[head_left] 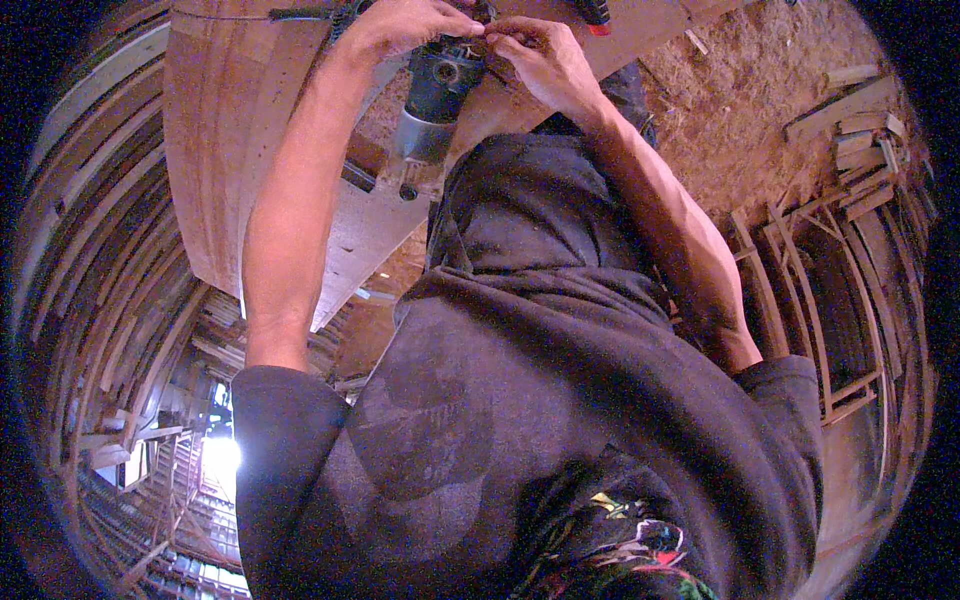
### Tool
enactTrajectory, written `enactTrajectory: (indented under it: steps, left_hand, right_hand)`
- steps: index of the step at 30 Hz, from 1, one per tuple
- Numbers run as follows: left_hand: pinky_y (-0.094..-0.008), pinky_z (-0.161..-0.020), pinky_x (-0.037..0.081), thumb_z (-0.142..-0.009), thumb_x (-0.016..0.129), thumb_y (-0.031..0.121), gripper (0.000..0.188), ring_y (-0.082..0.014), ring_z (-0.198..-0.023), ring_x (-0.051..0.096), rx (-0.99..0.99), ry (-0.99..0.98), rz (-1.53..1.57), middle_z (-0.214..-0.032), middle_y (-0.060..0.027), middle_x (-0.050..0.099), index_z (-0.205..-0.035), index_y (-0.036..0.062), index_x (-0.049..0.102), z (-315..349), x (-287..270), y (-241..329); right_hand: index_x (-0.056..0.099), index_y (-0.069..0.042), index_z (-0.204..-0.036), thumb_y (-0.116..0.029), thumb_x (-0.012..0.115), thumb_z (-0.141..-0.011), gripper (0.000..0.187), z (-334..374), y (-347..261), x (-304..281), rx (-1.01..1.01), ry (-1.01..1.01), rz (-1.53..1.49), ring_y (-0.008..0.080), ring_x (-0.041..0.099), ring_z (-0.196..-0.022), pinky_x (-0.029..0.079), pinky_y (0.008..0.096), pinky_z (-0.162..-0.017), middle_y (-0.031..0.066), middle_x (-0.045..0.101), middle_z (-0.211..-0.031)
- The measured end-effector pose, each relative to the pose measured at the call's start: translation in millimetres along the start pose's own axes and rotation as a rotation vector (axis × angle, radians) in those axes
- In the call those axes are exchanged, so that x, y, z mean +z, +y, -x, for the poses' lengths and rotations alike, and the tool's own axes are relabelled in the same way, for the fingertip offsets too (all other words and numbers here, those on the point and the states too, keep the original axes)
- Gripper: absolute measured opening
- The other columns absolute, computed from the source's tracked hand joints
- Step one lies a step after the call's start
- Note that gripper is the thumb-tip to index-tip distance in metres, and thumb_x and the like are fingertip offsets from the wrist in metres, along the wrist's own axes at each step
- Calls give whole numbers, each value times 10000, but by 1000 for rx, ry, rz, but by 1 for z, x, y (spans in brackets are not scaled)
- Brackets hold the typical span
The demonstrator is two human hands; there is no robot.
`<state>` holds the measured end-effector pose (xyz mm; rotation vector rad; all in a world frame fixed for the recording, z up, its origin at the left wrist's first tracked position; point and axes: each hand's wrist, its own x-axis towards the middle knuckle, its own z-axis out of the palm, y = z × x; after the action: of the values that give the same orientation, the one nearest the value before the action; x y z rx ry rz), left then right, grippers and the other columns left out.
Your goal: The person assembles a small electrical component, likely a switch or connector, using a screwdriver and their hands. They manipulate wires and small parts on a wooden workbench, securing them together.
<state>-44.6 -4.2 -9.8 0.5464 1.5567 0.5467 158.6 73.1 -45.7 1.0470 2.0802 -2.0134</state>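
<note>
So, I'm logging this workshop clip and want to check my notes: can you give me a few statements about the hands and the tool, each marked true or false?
1. Both hands are on the power tool. True: the left hand and the right hand meet at its top.
2. The tool has a dark grey body. True.
3. The tool rests on a glass table. False: it sits by a wooden board.
4. The person wears long sleeves. False: the dark shirt leaves both forearms bare.
5. The ground is clean tile. False: it looks covered in sawdust.
</note>
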Motion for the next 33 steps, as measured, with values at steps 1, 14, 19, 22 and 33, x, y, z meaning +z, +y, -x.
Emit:
enactTrajectory:
  steps: [1,14,19,22,33]
  left_hand:
    - [-324,-797,537,-788,785,122,515,-196,-919,681,-10,10,-2,-988,-160,720,-1208,-82,568,5,1,6]
    - [-322,-811,537,-799,749,102,454,-185,-908,689,-32,-38,-182,-994,-146,734,-1186,-89,609,-9,-1,-3]
    - [-318,-815,536,-806,730,125,454,-191,-910,691,-36,-25,-168,-988,-140,737,-1194,-80,613,-13,2,-5]
    - [-315,-826,535,-815,742,165,448,-167,-889,691,-6,-113,-18,-972,-95,741,-1207,-7,607,-34,-8,-43]
    - [-332,-841,534,-829,715,169,410,-212,-920,703,84,74,-150,-982,-140,737,-1191,-8,638,-9,4,-13]
  right_hand:
    - [715,-25,-1111,-180,603,-944,254,0,3,3,-35,-13,-17,64,508,-673,412,230,-589,-19,628,-783]
    - [741,-46,-1056,-283,623,-850,336,7,15,7,226,9,-105,249,715,-860,548,358,-822,156,740,-946]
    - [722,-5,-1022,-254,664,-873,296,11,13,6,203,92,-23,142,666,-700,528,294,-653,90,712,-815]
    - [714,-17,-1014,-257,692,-849,292,15,6,5,93,134,94,204,691,-743,542,329,-686,119,718,-867]
    - [659,-92,-1094,-223,737,-790,341,4,24,2,-571,225,686,333,648,-927,545,418,-777,124,636,-1021]
